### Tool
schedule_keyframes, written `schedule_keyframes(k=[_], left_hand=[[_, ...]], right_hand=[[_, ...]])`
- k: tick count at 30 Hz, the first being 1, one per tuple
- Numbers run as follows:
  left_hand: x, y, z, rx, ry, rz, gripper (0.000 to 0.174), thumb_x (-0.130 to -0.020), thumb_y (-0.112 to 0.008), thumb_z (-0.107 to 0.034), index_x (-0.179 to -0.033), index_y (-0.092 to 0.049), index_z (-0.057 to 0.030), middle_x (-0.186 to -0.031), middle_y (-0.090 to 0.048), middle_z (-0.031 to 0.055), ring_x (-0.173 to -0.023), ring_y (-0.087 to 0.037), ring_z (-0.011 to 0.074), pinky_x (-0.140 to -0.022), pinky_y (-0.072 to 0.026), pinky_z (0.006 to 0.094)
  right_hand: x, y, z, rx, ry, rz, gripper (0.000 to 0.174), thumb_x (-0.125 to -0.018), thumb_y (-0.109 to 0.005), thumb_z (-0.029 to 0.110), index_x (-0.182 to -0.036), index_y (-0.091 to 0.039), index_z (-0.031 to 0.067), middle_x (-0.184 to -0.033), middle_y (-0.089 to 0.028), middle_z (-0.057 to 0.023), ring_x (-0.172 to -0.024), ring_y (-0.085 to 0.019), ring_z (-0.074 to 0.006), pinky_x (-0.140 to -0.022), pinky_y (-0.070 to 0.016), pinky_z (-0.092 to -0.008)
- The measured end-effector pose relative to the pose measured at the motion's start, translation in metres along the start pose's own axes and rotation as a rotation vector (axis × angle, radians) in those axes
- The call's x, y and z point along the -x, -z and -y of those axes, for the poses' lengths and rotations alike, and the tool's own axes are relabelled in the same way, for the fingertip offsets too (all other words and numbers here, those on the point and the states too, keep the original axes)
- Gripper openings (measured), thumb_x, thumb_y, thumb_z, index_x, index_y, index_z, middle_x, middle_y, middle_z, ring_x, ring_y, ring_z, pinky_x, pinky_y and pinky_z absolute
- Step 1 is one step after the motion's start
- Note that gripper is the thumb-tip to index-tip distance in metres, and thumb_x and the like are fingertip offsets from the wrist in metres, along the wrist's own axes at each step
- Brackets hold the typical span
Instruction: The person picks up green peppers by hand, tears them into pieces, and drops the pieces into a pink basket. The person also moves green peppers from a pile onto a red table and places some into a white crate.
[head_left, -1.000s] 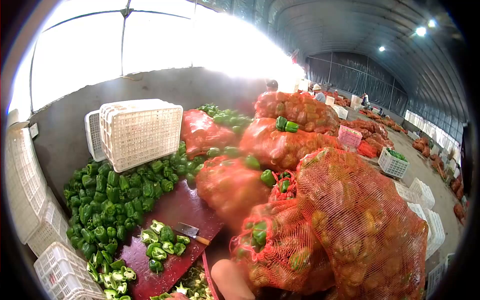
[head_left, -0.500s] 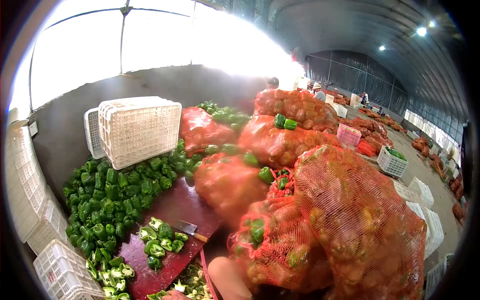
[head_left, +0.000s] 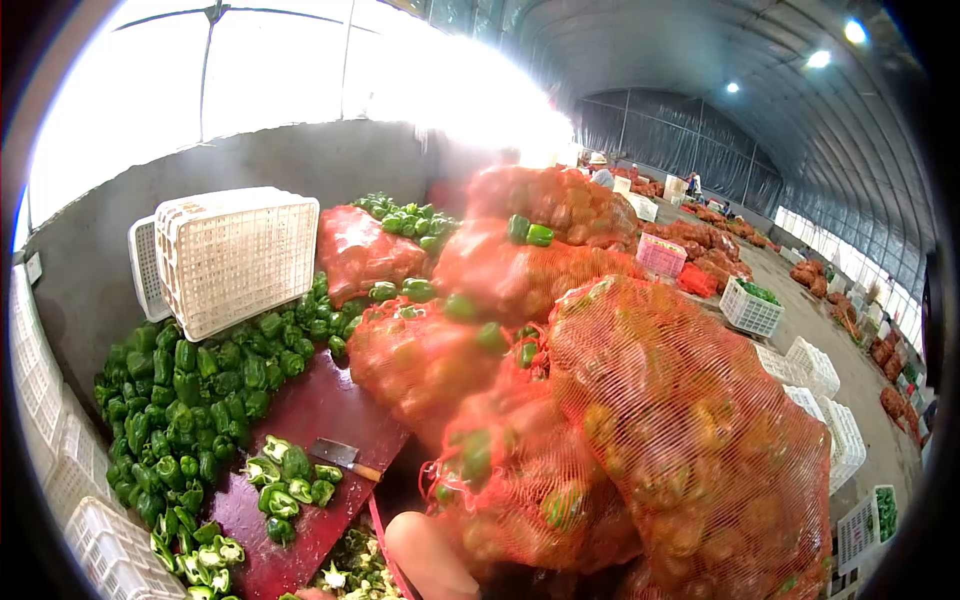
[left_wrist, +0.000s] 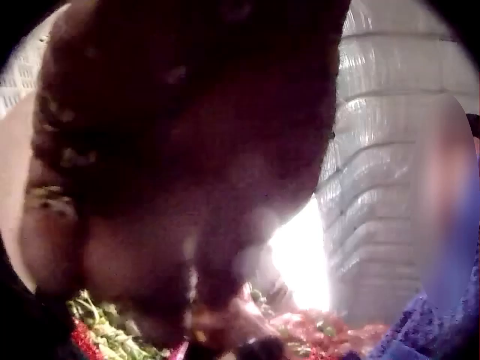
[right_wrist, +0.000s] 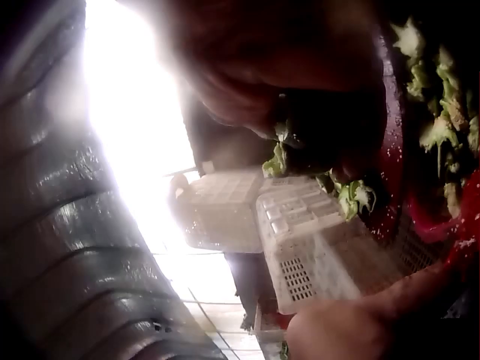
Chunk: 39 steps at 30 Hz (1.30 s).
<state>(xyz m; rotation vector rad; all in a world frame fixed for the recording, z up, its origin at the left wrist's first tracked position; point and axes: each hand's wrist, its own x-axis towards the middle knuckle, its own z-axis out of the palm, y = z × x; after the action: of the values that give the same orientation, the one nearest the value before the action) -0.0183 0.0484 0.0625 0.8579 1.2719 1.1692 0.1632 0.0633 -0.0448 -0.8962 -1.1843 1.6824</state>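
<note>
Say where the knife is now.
In the head view, left of centre, the knife lies on the red board, just right of the cut peppers.

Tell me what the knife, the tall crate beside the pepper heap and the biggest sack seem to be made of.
Knife: dull grey blade, likely steel; tan, wood-like handle, though plastic is possible.
Crate: off-white, probably moulded plastic, judging by its regular grid of holes.
Sack: orange-red netting, likely plastic; its fine open weave lets the contents show through.
</note>
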Motion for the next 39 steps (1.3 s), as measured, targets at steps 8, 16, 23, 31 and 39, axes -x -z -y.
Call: schedule_keyframes(k=[8,16,23,31,39], left_hand=[[0.004,-0.024,0.025,0.414,-0.051,0.000,0.035,-0.098,-0.058,-0.028,-0.114,-0.063,0.0017,-0.101,-0.068,0.0132,-0.089,-0.066,0.0238,-0.081,-0.0551,0.0379],[0.021,-0.005,0.112,0.735,-0.043,-0.145,0.037,-0.104,-0.048,-0.035,-0.117,-0.062,-0.0023,-0.112,-0.067,0.0133,-0.104,-0.065,0.0272,-0.094,-0.0528,0.0429],[0.039,0.002,0.084,0.731,0.199,-0.057,0.033,-0.102,-0.053,-0.033,-0.114,-0.064,-0.0045,-0.104,-0.068,0.0087,-0.092,-0.065,0.0222,-0.076,-0.0550,0.0361],[0.029,0.022,0.104,0.720,0.075,-0.189,0.032,-0.105,-0.049,-0.032,-0.113,-0.064,-0.0049,-0.100,-0.068,0.0096,-0.089,-0.066,0.0234,-0.082,-0.0575,0.0398],[0.030,0.024,0.132,0.064,-0.077,-0.267,0.027,-0.103,-0.057,-0.025,-0.117,-0.064,-0.0017,-0.101,-0.064,0.0046,-0.091,-0.059,0.0126,-0.082,-0.0486,0.0262]], right_hand=[[-0.002,-0.018,0.016,0.091,-0.036,0.031,0.037,-0.088,-0.058,0.021,-0.122,-0.069,0.0101,-0.089,-0.070,-0.0072,-0.072,-0.063,-0.0171,-0.065,-0.0540,-0.0347],[0.023,-0.045,0.059,0.482,0.035,0.094,0.031,-0.088,-0.060,0.019,-0.113,-0.069,0.0040,-0.083,-0.070,-0.0114,-0.067,-0.064,-0.0179,-0.060,-0.0546,-0.0333],[0.013,-0.042,0.052,1.175,0.455,0.108,0.015,-0.092,-0.069,0.024,-0.098,-0.070,0.0102,-0.084,-0.070,-0.0086,-0.075,-0.065,-0.0223,-0.069,-0.0558,-0.0375],[0.023,-0.060,0.077,0.981,0.473,0.036,0.015,-0.088,-0.067,0.014,-0.100,-0.064,0.0039,-0.078,-0.065,-0.0157,-0.069,-0.064,-0.0299,-0.063,-0.0531,-0.0407],[0.028,-0.056,0.040,0.932,0.249,0.429,0.014,-0.087,-0.068,0.015,-0.084,-0.060,0.0037,-0.072,-0.062,-0.0181,-0.061,-0.062,-0.0285,-0.058,-0.0495,-0.0407]])
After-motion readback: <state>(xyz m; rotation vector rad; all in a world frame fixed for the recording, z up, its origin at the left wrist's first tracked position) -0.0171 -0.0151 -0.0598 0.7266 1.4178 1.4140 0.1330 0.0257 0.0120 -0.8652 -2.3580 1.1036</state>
